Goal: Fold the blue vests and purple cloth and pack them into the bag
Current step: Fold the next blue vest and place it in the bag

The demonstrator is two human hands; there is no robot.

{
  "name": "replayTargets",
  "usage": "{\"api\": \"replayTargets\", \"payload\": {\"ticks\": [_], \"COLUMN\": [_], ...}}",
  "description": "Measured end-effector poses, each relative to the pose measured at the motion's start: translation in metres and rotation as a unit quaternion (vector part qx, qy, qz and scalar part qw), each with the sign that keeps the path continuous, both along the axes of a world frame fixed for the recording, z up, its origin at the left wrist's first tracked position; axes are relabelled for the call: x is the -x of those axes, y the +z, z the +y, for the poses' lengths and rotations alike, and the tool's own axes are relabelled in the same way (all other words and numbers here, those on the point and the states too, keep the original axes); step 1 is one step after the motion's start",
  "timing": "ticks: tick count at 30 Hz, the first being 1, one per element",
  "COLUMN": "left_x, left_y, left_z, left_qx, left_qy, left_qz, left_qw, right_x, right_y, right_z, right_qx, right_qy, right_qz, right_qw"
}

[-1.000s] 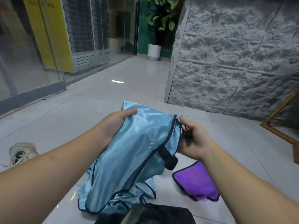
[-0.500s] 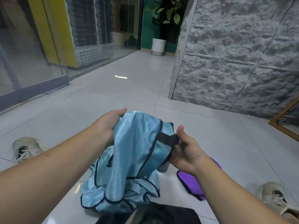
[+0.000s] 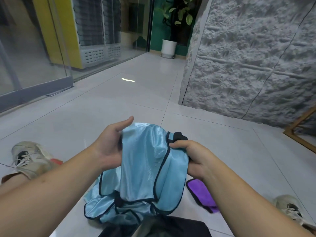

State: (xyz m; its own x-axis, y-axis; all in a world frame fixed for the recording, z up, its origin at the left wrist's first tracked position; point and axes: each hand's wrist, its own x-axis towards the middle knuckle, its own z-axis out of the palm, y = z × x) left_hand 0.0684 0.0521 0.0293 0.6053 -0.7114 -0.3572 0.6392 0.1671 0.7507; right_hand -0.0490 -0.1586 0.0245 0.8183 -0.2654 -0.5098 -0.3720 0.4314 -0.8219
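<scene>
A light blue vest (image 3: 147,161) with dark trim hangs between my hands above the tiled floor. My left hand (image 3: 109,147) holds its left edge, thumb up and fingers tucked behind the fabric. My right hand (image 3: 191,156) grips the vest's right edge and its black strap, fingers curled over. More blue vest fabric (image 3: 109,211) lies crumpled on the floor beneath. The purple cloth (image 3: 201,194) lies flat on the floor under my right forearm, partly hidden. The dark bag (image 3: 164,228) sits at the bottom edge, its mouth toward me.
My two shoes frame the spot: one at the left (image 3: 29,159), one at the lower right (image 3: 290,211). A rough grey stone wall (image 3: 248,65) rises to the right, with a wooden frame (image 3: 301,127) at its foot. Glass doors and a potted plant (image 3: 169,45) stand further back.
The vest has been lowered and gathered closer between my hands. My right hand turned over and now closes on the trim and strap. The view tilted down, showing both shoes.
</scene>
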Motion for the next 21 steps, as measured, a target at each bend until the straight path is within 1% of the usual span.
{"api": "replayTargets", "payload": {"ticks": [2, 5, 7, 10, 12, 14, 18, 21], "left_x": [0.004, 0.01, 0.015, 0.02, 0.02, 0.018, 0.013, 0.012], "left_y": [-0.003, -0.004, -0.003, 0.001, 0.004, 0.005, 0.005, 0.002], "left_z": [-0.001, -0.008, -0.012, -0.018, -0.018, -0.016, -0.007, -0.005], "left_qx": [-0.051, -0.145, -0.166, -0.162, -0.165, -0.163, -0.174, -0.185], "left_qy": [-0.028, -0.033, -0.038, -0.061, -0.057, -0.048, -0.026, -0.024], "left_qz": [-0.055, -0.155, -0.203, -0.245, -0.252, -0.243, -0.19, -0.115], "left_qw": [0.997, 0.977, 0.964, 0.954, 0.952, 0.955, 0.966, 0.976], "right_x": [0.0, 0.002, 0.003, 0.0, -0.002, -0.003, -0.002, 0.001], "right_y": [0.0, 0.003, 0.002, -0.007, -0.013, -0.015, -0.015, -0.013], "right_z": [-0.002, -0.001, 0.001, 0.008, 0.01, 0.006, -0.004, -0.006], "right_qx": [-0.02, -0.036, -0.002, 0.062, 0.102, 0.122, 0.072, 0.032], "right_qy": [-0.016, -0.016, 0.0, 0.048, 0.041, 0.002, -0.04, -0.049], "right_qz": [0.004, -0.007, 0.003, 0.034, 0.056, 0.068, 0.062, 0.057], "right_qw": [1.0, 0.999, 1.0, 0.996, 0.992, 0.99, 0.995, 0.997]}}
